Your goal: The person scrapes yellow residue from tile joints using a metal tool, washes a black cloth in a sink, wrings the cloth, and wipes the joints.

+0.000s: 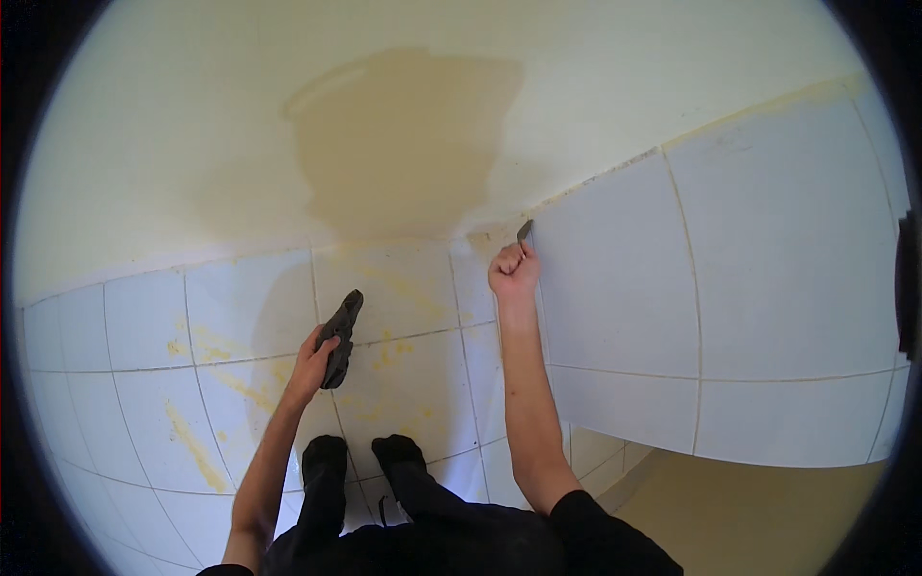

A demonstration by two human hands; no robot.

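My right hand [516,271] is closed in a fist, arm stretched forward. From it sticks the narrow grey blade of a small scraper [525,230], its tip at the corner where white tiles meet the cream painted wall [615,86]. The scraper's handle is hidden in the fist. Lower and to the left, my left hand [313,361] grips a black, elongated, lumpy object [340,338], tilted with its upper end to the right; its exact kind cannot be made out. It is held over white tiles [389,370] smeared with yellow.
A large white-tiled face [615,288] stands on the right, with worn, yellowed upper edging. My dark-shod feet [325,453] show below my hands. A dark object [908,286] cuts in at the right rim. A big shadow falls on the wall ahead.
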